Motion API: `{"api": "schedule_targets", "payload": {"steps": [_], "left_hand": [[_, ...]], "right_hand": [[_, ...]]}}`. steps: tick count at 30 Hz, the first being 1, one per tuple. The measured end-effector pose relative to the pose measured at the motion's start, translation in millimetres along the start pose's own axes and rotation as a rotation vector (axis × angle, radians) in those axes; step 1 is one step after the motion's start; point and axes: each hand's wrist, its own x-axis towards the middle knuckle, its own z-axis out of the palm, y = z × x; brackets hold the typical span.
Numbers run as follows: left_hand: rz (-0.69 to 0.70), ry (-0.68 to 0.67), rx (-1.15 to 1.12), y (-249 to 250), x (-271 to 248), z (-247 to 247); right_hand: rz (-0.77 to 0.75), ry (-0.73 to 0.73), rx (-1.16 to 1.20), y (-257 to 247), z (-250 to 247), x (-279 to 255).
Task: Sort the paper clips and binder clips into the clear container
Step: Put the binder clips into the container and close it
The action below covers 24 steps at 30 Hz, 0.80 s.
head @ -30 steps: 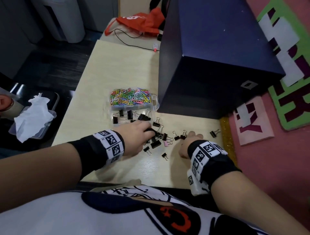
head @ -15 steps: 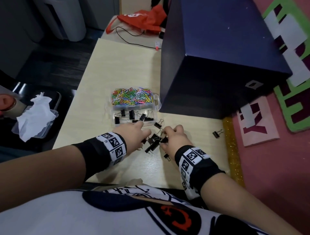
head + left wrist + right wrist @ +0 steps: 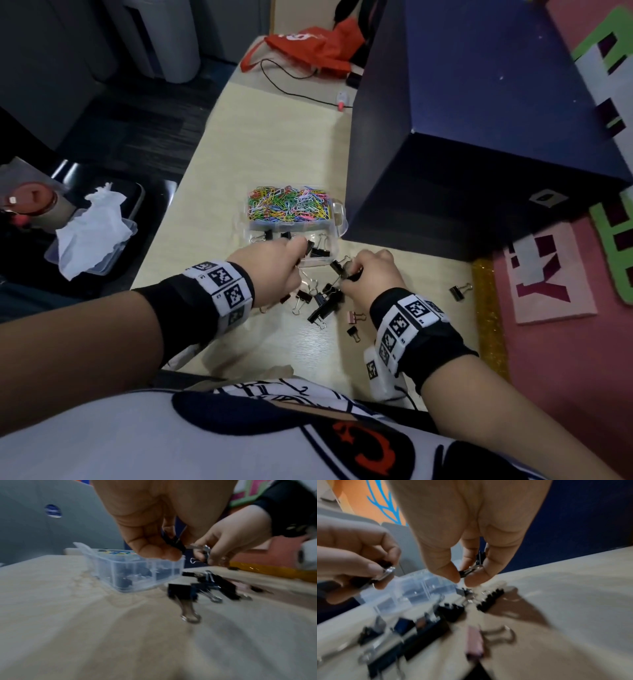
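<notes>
**Both hands pinch binder clips beside the container**

Head: the clear container [image 3: 337, 219] sits mid-table, paper clips [image 3: 289, 207] in its far compartment; loose binder clips [image 3: 322, 301] lie just before it.

Left wrist: left hand [image 3: 154, 527] pinches a black clip [image 3: 175, 542].

Right wrist: right hand [image 3: 471, 534] pinches another clip [image 3: 471, 570].

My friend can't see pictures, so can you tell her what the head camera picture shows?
Two hands each pinch a black clip: the left hand over the clear box, the right hand beside it. Colourful paper clips fill the box's far part, and more black clips lie on the pale table.
</notes>
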Motion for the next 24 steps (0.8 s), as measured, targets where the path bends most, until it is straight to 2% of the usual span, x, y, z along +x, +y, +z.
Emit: {"api": "schedule_targets", "payload": {"steps": [7, 10, 12, 15, 18, 21, 24], "left_hand": [[-0.181, 0.181, 0.043, -26.4, 5.9, -23.6], [-0.253, 0.179, 0.052, -31.5, 6.5, -25.1], [-0.202, 0.182, 0.115, -29.2, 4.6, -22.9], [-0.043, 0.030, 0.233, -15.4, -1.9, -15.6], [0.075, -0.155, 0.351, -0.6, -9.6, -3.9], [0.087, -0.265, 0.434, 0.3, -11.9, 11.0], [0.060, -0.293, 0.438, -3.6, -11.0, 20.1]], "right_hand": [[-0.280, 0.077, 0.116, -45.0, -11.8, 0.6], [-0.212, 0.140, 0.071, -45.8, -16.5, 2.9], [-0.100, 0.105, -0.052, -37.0, -19.3, 3.9], [-0.011, -0.106, -0.293, -23.1, -12.3, -2.9], [-0.051, -0.242, -0.390, -15.6, 2.6, -16.1], [-0.103, -0.213, -0.451, -10.3, 15.5, -19.0], [-0.170, -0.141, -0.424, -2.6, 23.0, -17.7]]}}
